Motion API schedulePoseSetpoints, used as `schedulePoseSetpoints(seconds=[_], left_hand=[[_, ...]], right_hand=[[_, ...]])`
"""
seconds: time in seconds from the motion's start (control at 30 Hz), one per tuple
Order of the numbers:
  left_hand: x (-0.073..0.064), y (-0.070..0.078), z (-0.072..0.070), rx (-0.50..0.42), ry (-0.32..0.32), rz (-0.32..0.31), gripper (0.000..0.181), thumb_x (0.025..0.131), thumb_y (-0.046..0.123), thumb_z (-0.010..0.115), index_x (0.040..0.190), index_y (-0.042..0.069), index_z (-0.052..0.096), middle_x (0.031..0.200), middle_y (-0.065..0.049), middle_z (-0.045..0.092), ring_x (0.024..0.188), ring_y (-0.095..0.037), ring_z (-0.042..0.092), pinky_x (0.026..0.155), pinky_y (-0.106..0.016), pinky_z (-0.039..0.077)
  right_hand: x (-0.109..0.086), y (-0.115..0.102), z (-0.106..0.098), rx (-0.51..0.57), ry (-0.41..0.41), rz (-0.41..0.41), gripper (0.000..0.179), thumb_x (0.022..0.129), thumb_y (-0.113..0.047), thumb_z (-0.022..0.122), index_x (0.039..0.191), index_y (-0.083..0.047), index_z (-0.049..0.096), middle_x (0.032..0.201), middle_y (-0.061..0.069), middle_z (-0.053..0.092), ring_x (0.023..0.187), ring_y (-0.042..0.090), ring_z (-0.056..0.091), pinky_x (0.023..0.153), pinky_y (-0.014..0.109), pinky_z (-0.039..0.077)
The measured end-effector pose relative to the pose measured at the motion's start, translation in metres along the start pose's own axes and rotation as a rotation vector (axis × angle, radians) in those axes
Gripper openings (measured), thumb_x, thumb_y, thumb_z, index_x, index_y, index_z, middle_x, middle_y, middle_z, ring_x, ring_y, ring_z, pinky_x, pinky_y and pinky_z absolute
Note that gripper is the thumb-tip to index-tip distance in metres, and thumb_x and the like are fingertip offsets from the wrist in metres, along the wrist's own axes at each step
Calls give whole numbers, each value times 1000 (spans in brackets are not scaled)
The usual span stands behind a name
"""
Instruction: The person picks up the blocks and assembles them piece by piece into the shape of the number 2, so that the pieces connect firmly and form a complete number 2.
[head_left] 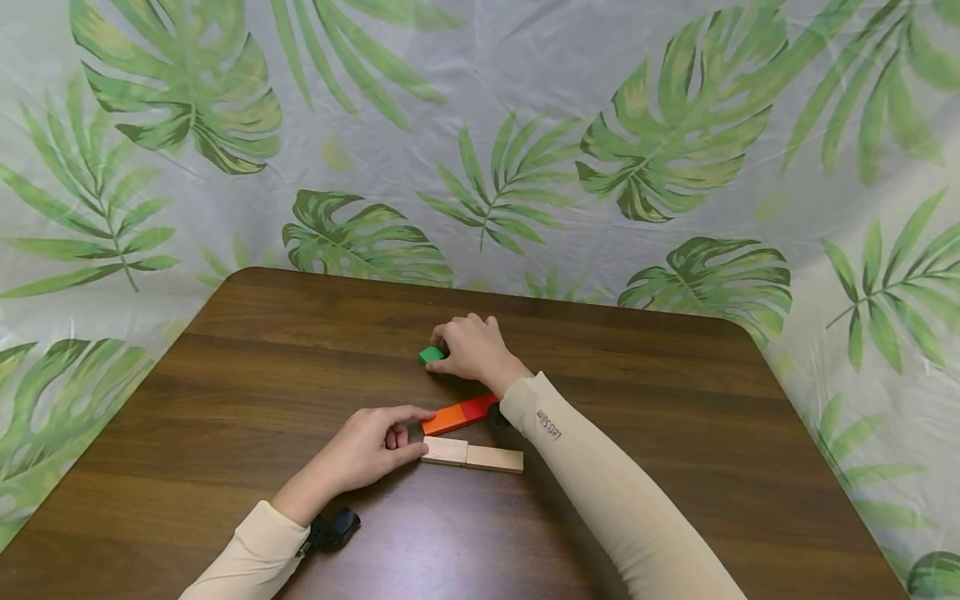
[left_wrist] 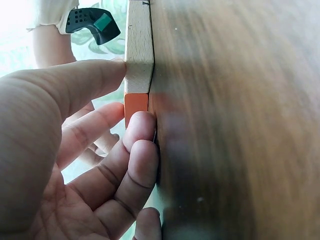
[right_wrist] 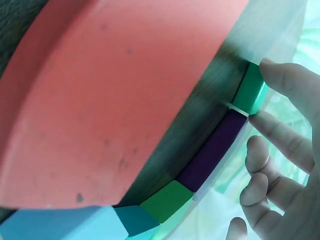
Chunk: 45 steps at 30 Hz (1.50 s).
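green block (head_left: 431,355) in right hand (head_left: 472,348)

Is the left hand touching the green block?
No, the left hand rests at the plain wooden block; the green block is by the right hand.

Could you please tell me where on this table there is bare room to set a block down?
The dark wooden table is bare left of the left hand and right of the right hand. It is crowded between them, round the orange-red bar and pale wooden blocks.
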<state>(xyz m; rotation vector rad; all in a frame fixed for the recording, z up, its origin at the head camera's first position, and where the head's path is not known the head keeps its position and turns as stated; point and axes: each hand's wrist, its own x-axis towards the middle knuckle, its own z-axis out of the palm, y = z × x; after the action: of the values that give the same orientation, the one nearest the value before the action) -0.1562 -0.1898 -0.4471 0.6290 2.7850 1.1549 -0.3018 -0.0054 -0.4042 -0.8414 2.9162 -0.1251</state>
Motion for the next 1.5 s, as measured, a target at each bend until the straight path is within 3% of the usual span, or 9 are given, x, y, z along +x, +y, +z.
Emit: schedulePoseSetpoints(seconds=[0.8,0.97,1.17,1.5], left_hand=[[0,1,0,2,2,8,37,96,21,81,132,16,76,72,10,57,59,0,47,59,-21,43],[0,0,1,3,4,9,37,96,21,82,132,16,76,73,10,58,60,0,47,60,-21,44],[0,1,1,10,5,13,39,97,24,81,134,17,74,74,11,59,61,0,49,61,-22,45],[0,1,1,21,12,9,41,97,25,82,135,15,71,76,11,59,63,0,49,62,-21,45]], right_hand=[[-1,6,-2,42,6,-15,47,98,-52,76,135,-24,72,119,-3,75,110,23,64,96,48,44],[-3,14,-11,133,54,-25,44,101,-51,73,135,-23,73,103,-3,76,100,21,67,96,51,45],[-12,32,-26,265,95,-6,40,105,-48,67,134,-22,72,81,-3,68,80,15,63,91,48,43],[-34,60,-39,385,138,17,34,107,-45,66,131,-22,72,86,-3,67,77,18,59,91,48,39]])
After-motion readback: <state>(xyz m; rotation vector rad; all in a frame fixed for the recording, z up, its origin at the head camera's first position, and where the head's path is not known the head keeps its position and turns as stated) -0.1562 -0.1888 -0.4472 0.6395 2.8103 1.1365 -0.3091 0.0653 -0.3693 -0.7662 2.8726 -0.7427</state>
